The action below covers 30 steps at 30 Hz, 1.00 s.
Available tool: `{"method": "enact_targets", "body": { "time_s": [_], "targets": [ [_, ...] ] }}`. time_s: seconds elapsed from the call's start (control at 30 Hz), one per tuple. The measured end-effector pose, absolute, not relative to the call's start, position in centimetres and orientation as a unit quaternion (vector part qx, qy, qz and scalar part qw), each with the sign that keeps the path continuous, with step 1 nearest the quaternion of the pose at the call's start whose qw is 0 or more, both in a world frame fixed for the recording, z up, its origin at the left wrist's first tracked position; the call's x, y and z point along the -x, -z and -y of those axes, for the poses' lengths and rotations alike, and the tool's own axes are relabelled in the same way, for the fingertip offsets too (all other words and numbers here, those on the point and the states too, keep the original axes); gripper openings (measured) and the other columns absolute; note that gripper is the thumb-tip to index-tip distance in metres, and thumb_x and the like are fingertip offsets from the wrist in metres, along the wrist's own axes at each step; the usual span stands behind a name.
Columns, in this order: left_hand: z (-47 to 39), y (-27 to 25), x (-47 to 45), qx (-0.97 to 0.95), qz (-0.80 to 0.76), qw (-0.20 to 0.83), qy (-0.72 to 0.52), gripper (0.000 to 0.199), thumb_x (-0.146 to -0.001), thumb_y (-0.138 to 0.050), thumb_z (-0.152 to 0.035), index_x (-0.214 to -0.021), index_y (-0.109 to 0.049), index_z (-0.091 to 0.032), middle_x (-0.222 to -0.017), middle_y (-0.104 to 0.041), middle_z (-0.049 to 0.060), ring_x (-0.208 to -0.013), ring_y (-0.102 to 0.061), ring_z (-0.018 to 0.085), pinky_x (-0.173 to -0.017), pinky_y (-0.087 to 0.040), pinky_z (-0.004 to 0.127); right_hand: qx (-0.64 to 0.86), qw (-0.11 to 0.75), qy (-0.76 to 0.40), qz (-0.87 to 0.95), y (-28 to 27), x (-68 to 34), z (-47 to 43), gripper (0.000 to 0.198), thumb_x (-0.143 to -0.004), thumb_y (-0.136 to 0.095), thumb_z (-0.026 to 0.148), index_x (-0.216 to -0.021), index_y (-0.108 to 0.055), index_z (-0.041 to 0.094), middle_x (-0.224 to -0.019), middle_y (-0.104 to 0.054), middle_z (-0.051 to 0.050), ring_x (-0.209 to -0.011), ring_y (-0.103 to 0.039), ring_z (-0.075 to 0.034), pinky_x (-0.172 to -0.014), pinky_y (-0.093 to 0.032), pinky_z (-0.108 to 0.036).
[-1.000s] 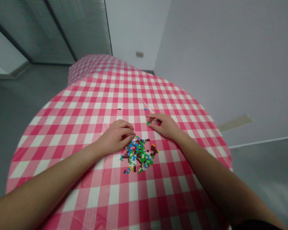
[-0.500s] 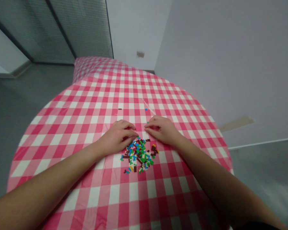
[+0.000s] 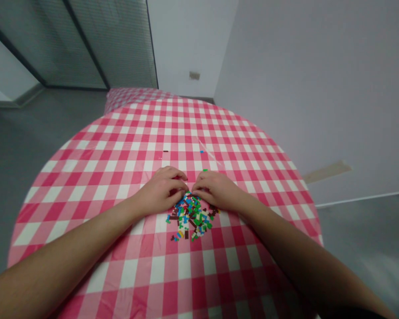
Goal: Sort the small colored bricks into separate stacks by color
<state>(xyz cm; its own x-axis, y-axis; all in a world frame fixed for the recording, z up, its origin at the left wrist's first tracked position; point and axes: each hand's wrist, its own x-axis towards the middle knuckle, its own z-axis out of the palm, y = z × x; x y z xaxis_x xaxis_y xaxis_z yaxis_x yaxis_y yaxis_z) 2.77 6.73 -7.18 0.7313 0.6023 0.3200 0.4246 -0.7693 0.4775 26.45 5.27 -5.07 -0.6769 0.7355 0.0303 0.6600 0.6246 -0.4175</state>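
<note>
A pile of tiny plastic building bricks in green, blue, white, brown, yellow and red lies on the checked tablecloth. At its upper left edge is my left hand, thumb and index finger pinched by a small green brick. My right hand rests over the pile's upper right, its fingers curled together and its fingertips almost meeting those of the left. Whatever the right fingers hold is too small or hidden to make out. Just beyond the right hand lies a green brick.
Farther out on the round table lie a dark brown brick and a blue brick. Behind the table stands another surface with checked cloth. A pale wall rises to the right.
My right hand has moved left and nearer to me, up to the left fingertips. It now covers some bricks and uncovers the green one behind it. The left hand has hardly moved.
</note>
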Motion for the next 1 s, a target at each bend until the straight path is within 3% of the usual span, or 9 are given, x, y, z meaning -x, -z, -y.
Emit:
{"method": "enact_targets", "body": {
  "time_s": [0.17, 0.47, 1.0],
  "targets": [
    [-6.71, 7.16, -2.77, -0.910, -0.281, 0.192, -0.237, 0.017, -0.094, -0.061, -0.023, -0.094, -0.078, -0.021, -0.113, -0.071, 0.009, -0.107, -0.064, 0.028, -0.095, -0.046, 0.048, 0.400, 0.085, -0.191, 0.892, 4.76, -26.12, -5.07, 0.020, -0.101, -0.062, 0.026, -0.087, -0.076, 0.022, -0.093, -0.072, -0.008, -0.093, -0.063, -0.022, -0.079, -0.049, -0.035],
    [-6.73, 7.23, -2.73, -0.906, -0.282, 0.207, -0.239, 0.019, -0.095, -0.060, -0.025, -0.093, -0.078, -0.021, -0.112, -0.071, 0.009, -0.107, -0.063, 0.027, -0.096, -0.046, 0.048, 0.387, 0.074, -0.171, 0.903, 4.82, -26.53, -5.22, 0.020, -0.103, -0.056, 0.022, -0.098, -0.075, 0.018, -0.098, -0.072, -0.008, -0.097, -0.062, -0.020, -0.084, -0.046, -0.033],
    [-6.95, 7.18, -2.75, -0.895, -0.305, 0.223, -0.237, 0.025, -0.087, -0.053, -0.014, -0.091, -0.077, -0.021, -0.109, -0.072, 0.006, -0.105, -0.063, 0.026, -0.098, -0.046, 0.048, 0.379, 0.073, -0.183, 0.904, 4.78, -26.26, -4.82, 0.021, -0.102, -0.061, 0.029, -0.100, -0.079, 0.020, -0.092, -0.073, -0.007, -0.090, -0.061, -0.020, -0.079, -0.043, -0.032]
  ]
}}
